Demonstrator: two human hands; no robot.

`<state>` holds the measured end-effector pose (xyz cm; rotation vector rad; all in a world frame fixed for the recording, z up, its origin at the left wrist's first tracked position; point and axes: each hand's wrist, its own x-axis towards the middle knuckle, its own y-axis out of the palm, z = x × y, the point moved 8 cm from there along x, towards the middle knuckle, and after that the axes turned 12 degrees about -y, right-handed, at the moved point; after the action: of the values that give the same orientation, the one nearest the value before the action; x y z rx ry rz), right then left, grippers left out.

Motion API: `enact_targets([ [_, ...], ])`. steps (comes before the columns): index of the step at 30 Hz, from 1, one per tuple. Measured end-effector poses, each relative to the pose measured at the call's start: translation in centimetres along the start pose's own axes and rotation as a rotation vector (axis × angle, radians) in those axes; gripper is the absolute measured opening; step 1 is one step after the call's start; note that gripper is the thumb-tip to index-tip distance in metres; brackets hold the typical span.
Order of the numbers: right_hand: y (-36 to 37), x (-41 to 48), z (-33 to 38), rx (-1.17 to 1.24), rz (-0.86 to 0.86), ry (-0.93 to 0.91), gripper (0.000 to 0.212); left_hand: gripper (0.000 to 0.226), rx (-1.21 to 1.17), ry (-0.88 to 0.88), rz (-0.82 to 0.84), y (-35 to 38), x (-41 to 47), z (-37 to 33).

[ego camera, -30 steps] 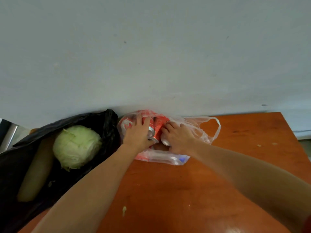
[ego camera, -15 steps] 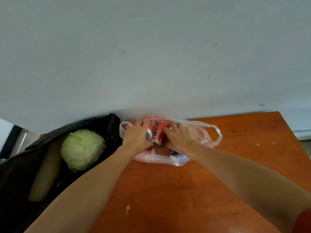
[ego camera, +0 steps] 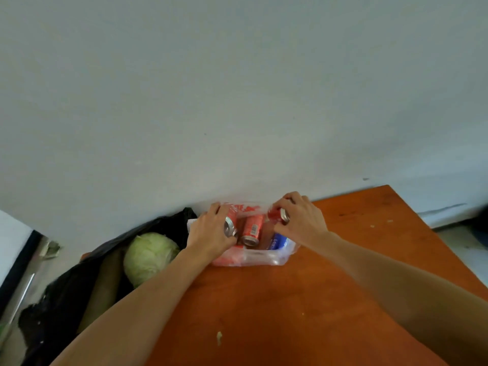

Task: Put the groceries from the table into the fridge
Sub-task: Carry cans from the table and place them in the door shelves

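A clear plastic bag [ego camera: 264, 258] with red print lies on the orange wooden table [ego camera: 303, 299] against the wall. Inside it lie a red can [ego camera: 253, 228] and a blue can [ego camera: 278, 241]. My left hand [ego camera: 210, 233] is closed around a red can [ego camera: 230, 223] at the bag's left side. My right hand [ego camera: 301, 220] grips another red can [ego camera: 277, 214], lifted at the bag's right side. A pale green cabbage [ego camera: 150, 253] sits in an open black bag [ego camera: 79, 286] to the left, beside a long pale vegetable [ego camera: 103, 283].
The grey wall [ego camera: 237, 101] rises right behind the bags. The table's right edge [ego camera: 435, 233] drops to the floor. Small food scraps [ego camera: 219, 338] lie on the wood near me. A dark-edged white object [ego camera: 15, 247] stands at far left.
My right hand has moved right and up, pulling a red can out of the cluster. The bag's mouth is spread wider, showing a blue can. My left hand stays on its can.
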<state>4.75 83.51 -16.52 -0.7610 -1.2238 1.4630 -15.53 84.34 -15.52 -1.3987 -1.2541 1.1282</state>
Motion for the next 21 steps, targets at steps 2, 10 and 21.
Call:
enact_targets([
  [2,-2.0,-2.4,0.8,-0.077,-0.066,0.027,0.041,0.074,-0.032,0.058,-0.028,-1.4,-1.8,-0.6],
  [10,-7.1,-17.0,2.6,-0.313,-0.134,0.092,0.031,0.07,-0.094,0.374,-0.016,-3.1,-11.3,-7.0],
  [21,-18.1,-47.2,-1.6,-0.503,-0.205,0.524,0.037,0.077,-0.108,0.914,-0.027,-2.2,-29.9,-28.6],
])
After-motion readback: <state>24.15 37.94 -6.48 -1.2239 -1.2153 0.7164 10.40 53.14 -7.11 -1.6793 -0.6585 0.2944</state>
